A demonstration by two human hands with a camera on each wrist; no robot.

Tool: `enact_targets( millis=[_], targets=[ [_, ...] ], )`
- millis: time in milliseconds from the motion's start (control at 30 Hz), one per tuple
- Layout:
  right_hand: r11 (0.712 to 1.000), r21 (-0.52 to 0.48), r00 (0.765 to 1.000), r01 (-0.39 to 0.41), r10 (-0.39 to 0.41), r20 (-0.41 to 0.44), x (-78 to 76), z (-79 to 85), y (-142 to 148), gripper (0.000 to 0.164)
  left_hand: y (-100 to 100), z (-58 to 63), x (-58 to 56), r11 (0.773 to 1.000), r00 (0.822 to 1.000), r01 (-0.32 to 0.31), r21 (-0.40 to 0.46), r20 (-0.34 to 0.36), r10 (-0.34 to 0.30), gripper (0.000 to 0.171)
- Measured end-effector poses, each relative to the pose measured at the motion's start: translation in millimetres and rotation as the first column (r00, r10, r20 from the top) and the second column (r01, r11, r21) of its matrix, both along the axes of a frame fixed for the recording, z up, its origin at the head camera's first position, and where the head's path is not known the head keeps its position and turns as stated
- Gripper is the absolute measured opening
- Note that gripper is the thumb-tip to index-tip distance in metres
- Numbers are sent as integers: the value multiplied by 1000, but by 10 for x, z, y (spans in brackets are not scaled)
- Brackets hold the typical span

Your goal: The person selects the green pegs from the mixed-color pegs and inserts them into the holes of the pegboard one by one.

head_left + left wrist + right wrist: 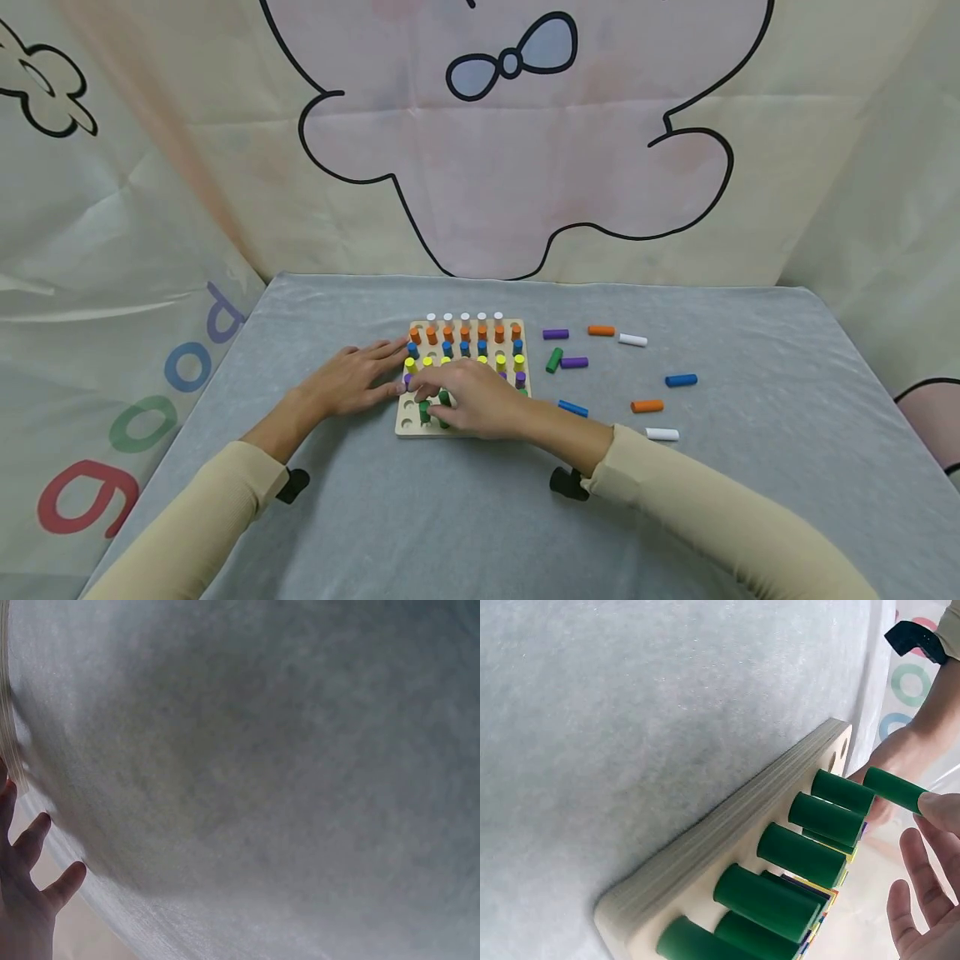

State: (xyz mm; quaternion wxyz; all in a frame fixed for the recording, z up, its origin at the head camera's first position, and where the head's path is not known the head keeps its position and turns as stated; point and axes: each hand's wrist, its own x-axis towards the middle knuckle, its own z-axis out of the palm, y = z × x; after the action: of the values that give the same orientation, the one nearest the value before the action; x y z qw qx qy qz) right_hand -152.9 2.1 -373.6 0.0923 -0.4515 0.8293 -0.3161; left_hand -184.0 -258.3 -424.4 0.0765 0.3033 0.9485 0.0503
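A wooden pegboard [405, 430] lies on the grey cloth, with rows of white, orange, blue, yellow, purple and green pegs standing in it. My right hand [480, 400] is over its near part and covers some of the pegs. Between thumb and fingers it pinches a green peg [894, 790], tilted and clear of the board, beside a row of standing green pegs [802, 853]. Spread out flat, my left hand [352, 379] touches the board's left edge with its fingertips. Only part of that hand [26, 892] shows in the left wrist view.
Loose pegs lie right of the board: purple [556, 334], orange [602, 331], white [633, 340], green [554, 360] and blue [681, 380] among them. Another blue peg [573, 408] lies close to the right forearm. A printed curtain [600, 167] hangs behind the table.
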Motion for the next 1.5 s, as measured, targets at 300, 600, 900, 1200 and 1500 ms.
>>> enact_targets(
  millis=[300,600,900,1200,1500],
  targets=[
    [1000,19,1000,6,-6,12,-9,-69,-21,35,-5,-9,0,1000,1000,-3,0,-3,3,69],
    [999,45,1000,5,-6,27,-2,-136,-35,37,2,3,0,1000,1000,-6,6,5,6,69],
    [999,49,1000,10,-10,2,-13,-177,-62,37,-9,2,-13,1000,1000,2,4,16,-3,69],
    [998,57,1000,24,-24,-13,-13,-189,-87,36,-16,-8,-11,1000,1000,3,1,15,-3,70],
    [998,55,1000,19,-18,-18,-23,-188,-94,35,-14,-4,-13,1000,1000,5,3,14,-5,70]
  ],
)
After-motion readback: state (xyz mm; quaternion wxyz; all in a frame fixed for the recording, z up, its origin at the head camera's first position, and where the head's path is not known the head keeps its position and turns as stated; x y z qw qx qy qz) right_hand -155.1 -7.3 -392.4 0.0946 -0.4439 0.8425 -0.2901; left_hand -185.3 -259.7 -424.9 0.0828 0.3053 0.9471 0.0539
